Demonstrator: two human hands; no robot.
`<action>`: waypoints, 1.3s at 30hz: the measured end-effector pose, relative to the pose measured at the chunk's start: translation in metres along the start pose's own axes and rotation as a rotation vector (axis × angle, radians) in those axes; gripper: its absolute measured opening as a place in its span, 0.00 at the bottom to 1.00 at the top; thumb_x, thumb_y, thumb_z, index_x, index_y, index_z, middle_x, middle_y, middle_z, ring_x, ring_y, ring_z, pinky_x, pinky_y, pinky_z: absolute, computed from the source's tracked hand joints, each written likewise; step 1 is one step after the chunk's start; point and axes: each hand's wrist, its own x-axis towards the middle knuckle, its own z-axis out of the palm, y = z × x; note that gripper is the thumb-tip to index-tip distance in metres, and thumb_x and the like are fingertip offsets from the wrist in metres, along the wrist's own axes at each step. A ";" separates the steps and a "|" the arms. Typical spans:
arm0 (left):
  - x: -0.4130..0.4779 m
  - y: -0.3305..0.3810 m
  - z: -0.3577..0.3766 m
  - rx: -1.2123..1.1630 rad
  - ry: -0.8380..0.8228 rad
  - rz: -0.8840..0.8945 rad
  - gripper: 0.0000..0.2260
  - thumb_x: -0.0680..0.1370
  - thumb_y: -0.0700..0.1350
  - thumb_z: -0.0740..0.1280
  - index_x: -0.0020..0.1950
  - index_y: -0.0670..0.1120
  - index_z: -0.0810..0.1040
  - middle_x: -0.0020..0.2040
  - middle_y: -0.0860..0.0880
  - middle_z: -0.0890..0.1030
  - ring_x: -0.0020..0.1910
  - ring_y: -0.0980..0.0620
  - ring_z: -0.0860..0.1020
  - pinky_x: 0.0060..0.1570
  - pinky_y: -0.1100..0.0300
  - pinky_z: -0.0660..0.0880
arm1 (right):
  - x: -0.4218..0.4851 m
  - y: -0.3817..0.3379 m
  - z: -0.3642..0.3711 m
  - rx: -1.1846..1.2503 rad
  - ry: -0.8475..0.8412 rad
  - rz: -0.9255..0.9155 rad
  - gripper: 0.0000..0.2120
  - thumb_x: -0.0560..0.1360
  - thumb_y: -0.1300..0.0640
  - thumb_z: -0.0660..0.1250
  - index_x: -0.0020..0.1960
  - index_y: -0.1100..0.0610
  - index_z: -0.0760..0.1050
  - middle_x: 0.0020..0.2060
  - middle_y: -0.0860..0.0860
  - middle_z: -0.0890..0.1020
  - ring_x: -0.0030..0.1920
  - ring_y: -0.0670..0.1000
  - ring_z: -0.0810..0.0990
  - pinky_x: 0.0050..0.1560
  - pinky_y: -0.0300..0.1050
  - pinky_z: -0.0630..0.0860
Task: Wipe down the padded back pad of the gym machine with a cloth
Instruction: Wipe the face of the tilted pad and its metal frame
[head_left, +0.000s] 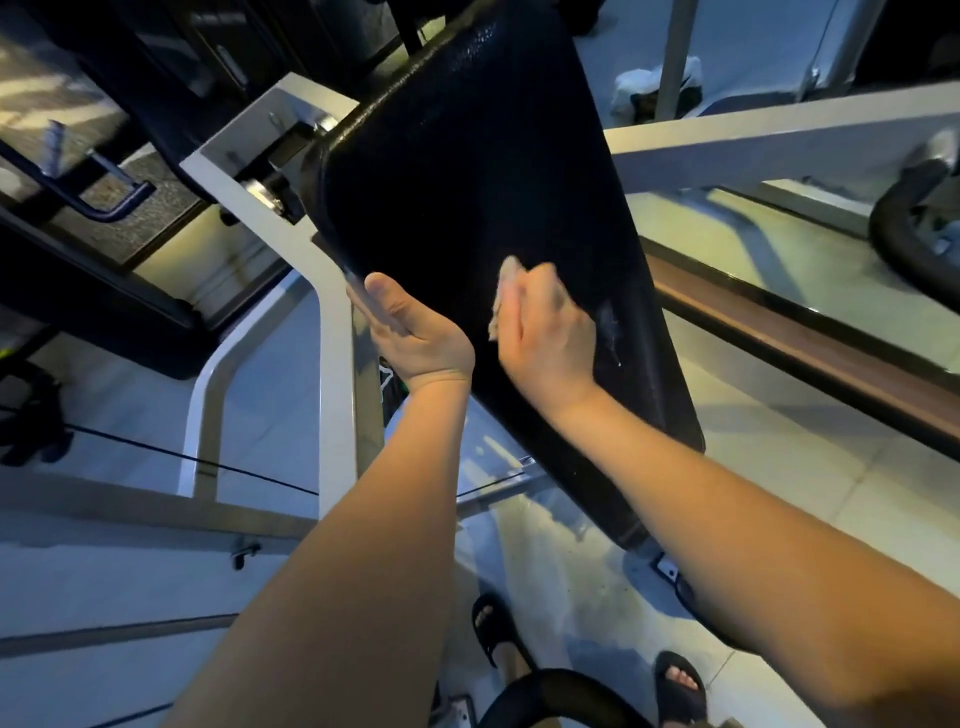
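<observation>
From up here on my head camera I see the back pad (457, 171) right in front of me, long and black and tilted, bolted to the white frame (332, 364) of the machine. My right hand (550, 338) is on the lower middle of the pad with its fingers curled over the cloth (506, 270), and it pushes the cloth flat on the black skin. Only a bit of pale cloth peeks out past my thumb side. My left hand (415, 332) lies along the left edge of the pad with its fingers straight, and it holds nothing. I think it is there to steady things. A wet streak (608, 322) shines just beside my right hand, so that part looks freshly rubbed. I think the cloth is light and floppy and will bunch up if I let go, so it is best kept balled under my palm. The pad looks squishy on top with a bumpy skin, and it may be slippery where it is wet (I cannot feel that from here). It is fixed to the frame, so I do not need to lift it, only lean on it. The edge where my left hand lies looks like a good place to brace. The top half of the pad is far from the cloth, and I would guess it is not wiped yet.
</observation>
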 end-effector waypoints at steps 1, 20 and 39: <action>0.000 0.000 0.001 0.005 0.004 -0.015 0.35 0.80 0.66 0.45 0.82 0.49 0.52 0.82 0.50 0.56 0.80 0.52 0.54 0.78 0.58 0.49 | -0.013 0.000 -0.003 -0.051 -0.033 -0.131 0.11 0.83 0.55 0.62 0.44 0.60 0.72 0.34 0.55 0.78 0.29 0.61 0.79 0.23 0.47 0.65; -0.005 0.007 -0.005 0.022 -0.058 -0.090 0.27 0.85 0.56 0.47 0.82 0.46 0.51 0.82 0.50 0.53 0.80 0.51 0.52 0.49 0.90 0.46 | 0.086 -0.002 0.003 -0.132 0.089 -0.107 0.15 0.83 0.53 0.58 0.50 0.64 0.75 0.38 0.57 0.81 0.33 0.63 0.80 0.30 0.45 0.64; -0.060 0.030 -0.047 0.447 -0.157 0.409 0.20 0.74 0.34 0.60 0.65 0.45 0.68 0.69 0.45 0.63 0.67 0.43 0.65 0.70 0.41 0.63 | -0.083 0.048 -0.050 0.024 -0.366 0.277 0.12 0.85 0.48 0.58 0.52 0.57 0.68 0.43 0.54 0.82 0.43 0.62 0.81 0.38 0.55 0.74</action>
